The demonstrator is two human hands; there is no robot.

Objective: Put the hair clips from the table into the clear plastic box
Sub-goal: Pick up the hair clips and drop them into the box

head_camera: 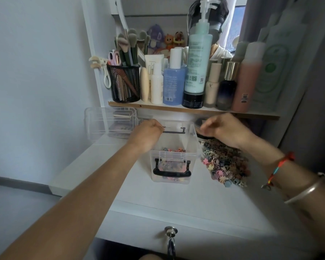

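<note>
Over box (174,155) far rim: left hand (148,129), maybe pinching.

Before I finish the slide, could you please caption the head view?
Left hand over a clear box holding some hair clips; right hand over the pile on the table beside it.

White dresser (176,196) against pale wall (36,72)

Clear glossy plastic box (174,147), black wire-mesh cup (125,83), matt white table (176,196)
</note>
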